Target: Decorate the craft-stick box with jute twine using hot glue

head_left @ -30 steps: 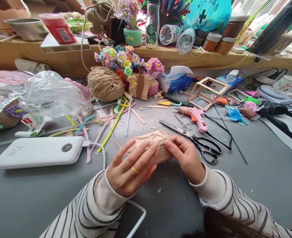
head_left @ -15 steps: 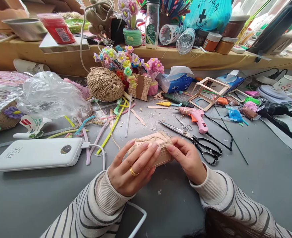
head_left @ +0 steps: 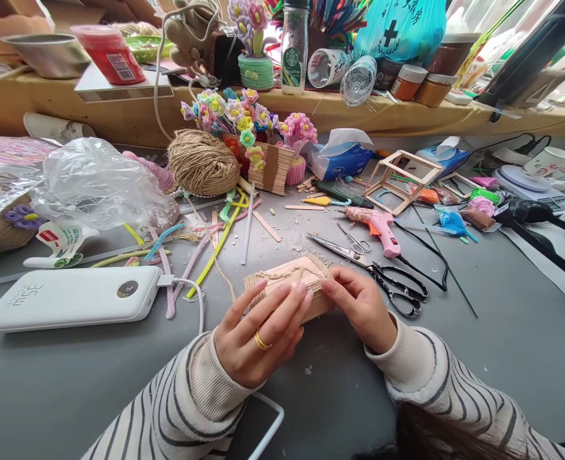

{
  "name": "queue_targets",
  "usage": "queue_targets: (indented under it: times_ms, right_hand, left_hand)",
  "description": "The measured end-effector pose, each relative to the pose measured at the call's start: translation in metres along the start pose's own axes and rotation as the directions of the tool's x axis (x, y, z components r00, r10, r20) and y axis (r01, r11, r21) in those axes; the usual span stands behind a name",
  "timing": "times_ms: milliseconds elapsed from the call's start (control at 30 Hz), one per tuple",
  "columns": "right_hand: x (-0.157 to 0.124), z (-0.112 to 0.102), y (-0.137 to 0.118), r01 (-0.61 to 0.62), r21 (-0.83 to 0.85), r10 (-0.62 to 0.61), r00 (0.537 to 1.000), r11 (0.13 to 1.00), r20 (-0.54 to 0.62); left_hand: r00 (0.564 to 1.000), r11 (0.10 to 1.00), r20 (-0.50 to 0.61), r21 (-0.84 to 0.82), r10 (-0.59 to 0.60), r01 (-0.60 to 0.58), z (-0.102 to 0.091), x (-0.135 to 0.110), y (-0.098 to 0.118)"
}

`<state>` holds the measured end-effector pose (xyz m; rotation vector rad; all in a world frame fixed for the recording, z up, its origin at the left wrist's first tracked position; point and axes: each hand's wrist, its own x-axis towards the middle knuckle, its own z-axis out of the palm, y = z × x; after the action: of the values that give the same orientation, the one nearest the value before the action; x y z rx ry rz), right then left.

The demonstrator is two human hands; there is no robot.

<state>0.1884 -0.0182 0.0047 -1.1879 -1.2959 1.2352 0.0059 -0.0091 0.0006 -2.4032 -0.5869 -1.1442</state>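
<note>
A small box of pale wooden craft sticks point(head_left: 319, 309) sits low over the table in front of me, tilted a little. Jute twine point(head_left: 312, 275) runs along its top edges, and a strand trails from it towards the twine ball point(head_left: 203, 162). My left hand point(head_left: 258, 335), with a gold ring, grips the box from the left, its fingers laid over the near side. At the right corner, my right hand point(head_left: 362, 310) pinches the twine against the box between thumb and fingers. The box's underside is hidden.
Right of the box lie black-handled scissors point(head_left: 397, 284), small scissors point(head_left: 356, 241) and a pink glue gun point(head_left: 381, 227). A white power bank point(head_left: 71, 297) with a cable is at left. Behind stand a stick frame point(head_left: 402, 179), fuzzy flowers point(head_left: 234, 115) and a tissue pack point(head_left: 340, 156).
The fingers of my left hand have slid slightly down and right, uncovering more of the box's top and twine. My right hand stays at the corner.
</note>
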Motion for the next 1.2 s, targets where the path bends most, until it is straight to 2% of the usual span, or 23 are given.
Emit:
queue_targets:
  times_ms: [167, 333, 400, 467, 533, 567, 600, 667, 767, 867, 1033, 1200]
  right_hand:
    - [0.015, -0.012, -0.006, 0.100, -0.155, -0.084, 0.990, 0.983, 0.110]
    - [0.043, -0.032, -0.016, 0.199, -0.254, -0.130, 0.955, 0.947, 0.266]
    - [0.054, -0.038, -0.023, 0.257, -0.276, -0.173, 0.940, 0.926, 0.294]
    - [0.065, -0.041, -0.031, 0.323, -0.317, -0.212, 0.917, 0.892, 0.339]
    - [0.073, -0.042, -0.039, 0.397, -0.376, -0.239, 0.884, 0.837, 0.401]
    - [0.076, -0.043, -0.042, 0.430, -0.395, -0.252, 0.868, 0.812, 0.427]
    - [0.078, -0.043, -0.045, 0.457, -0.406, -0.264, 0.854, 0.791, 0.448]
    - [0.081, -0.043, -0.050, 0.486, -0.408, -0.269, 0.833, 0.773, 0.483]
    - [0.083, -0.045, -0.052, 0.492, -0.405, -0.245, 0.816, 0.771, 0.524]
    - [0.085, -0.050, -0.051, 0.502, -0.398, -0.244, 0.803, 0.768, 0.543]
    - [0.086, -0.056, -0.049, 0.513, -0.367, -0.272, 0.797, 0.776, 0.539]
    - [0.087, -0.057, -0.048, 0.477, -0.337, -0.272, 0.819, 0.811, 0.504]
  left_hand:
    - [1.000, 0.999, -0.013, 0.044, 0.015, -0.014, 0.004, 0.000, 0.003]
    - [1.000, 0.996, -0.006, 0.084, -0.010, 0.011, 0.010, -0.004, 0.006]
    - [0.998, 0.998, -0.019, 0.016, -0.061, 0.061, 0.008, -0.005, 0.003]
    - [0.985, 0.981, -0.020, -0.085, -0.174, 0.172, 0.006, -0.006, -0.003]
    - [0.939, 0.925, -0.028, -0.187, -0.342, 0.331, 0.006, -0.008, -0.011]
    - [0.901, 0.882, -0.033, -0.223, -0.432, 0.415, 0.008, -0.009, -0.014]
    - [0.843, 0.815, -0.026, -0.272, -0.538, 0.511, 0.012, -0.011, -0.017]
    - [0.730, 0.659, 0.077, -0.376, -0.679, 0.652, 0.020, -0.016, -0.019]
    - [0.612, 0.482, 0.270, -0.418, -0.743, 0.770, 0.031, -0.020, -0.016]
    - [0.549, 0.431, 0.340, -0.366, -0.763, 0.825, 0.034, -0.019, -0.012]
    - [0.546, 0.449, 0.323, -0.331, -0.773, 0.830, 0.032, -0.017, -0.010]
    - [0.587, 0.490, 0.248, -0.358, -0.771, 0.795, 0.030, -0.016, -0.010]
